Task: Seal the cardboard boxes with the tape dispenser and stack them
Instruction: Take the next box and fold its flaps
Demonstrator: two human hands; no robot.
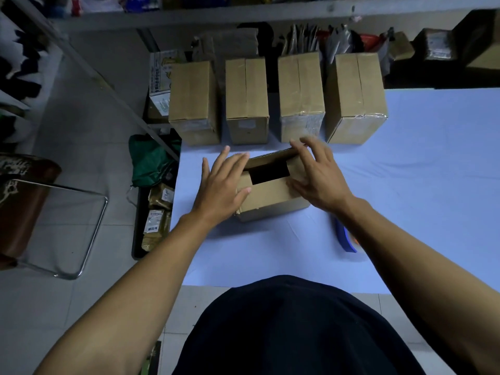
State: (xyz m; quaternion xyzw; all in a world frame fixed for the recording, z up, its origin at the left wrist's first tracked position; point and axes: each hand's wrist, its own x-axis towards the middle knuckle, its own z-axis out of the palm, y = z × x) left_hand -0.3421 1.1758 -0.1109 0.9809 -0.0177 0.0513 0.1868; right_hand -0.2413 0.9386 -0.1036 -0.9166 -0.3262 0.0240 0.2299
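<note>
Single head-worn wide-angle view, facing forward and steeply down, close over the hands (pixel 270 180) at mid-frame, bench (pixel 419 171) spreading beyond and shelf (pixel 243 14) farthest off.

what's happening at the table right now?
A person is folding the top flaps of an open box on the table. The left hand presses flat on the left flap; the right hand works the far flap. Four closed boxes stand in a row behind. The blue tape dispenser lies untouched by the right forearm.
</note>
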